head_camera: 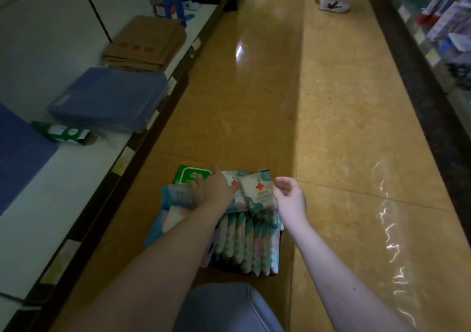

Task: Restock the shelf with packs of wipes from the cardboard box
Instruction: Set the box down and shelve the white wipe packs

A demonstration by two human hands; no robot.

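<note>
Down on the floor sits the cardboard box [281, 242], near the foot of the shelf and crammed so full that its walls barely show. A row of packs [244, 242] stands on edge inside, patterned in teal and pink, pressed tight side by side. On top at the far end lies a white red-cross pack [257, 192], tilted, with the right hand [290, 195] curled at its right edge; whether it grips is unclear. A green pack [195, 174] pokes out at the far left corner, a pale blue pack [177, 196] lies nearer, and the left hand [214, 188] rests over both. The shelf [76, 168], white and low, runs along the left.
</note>
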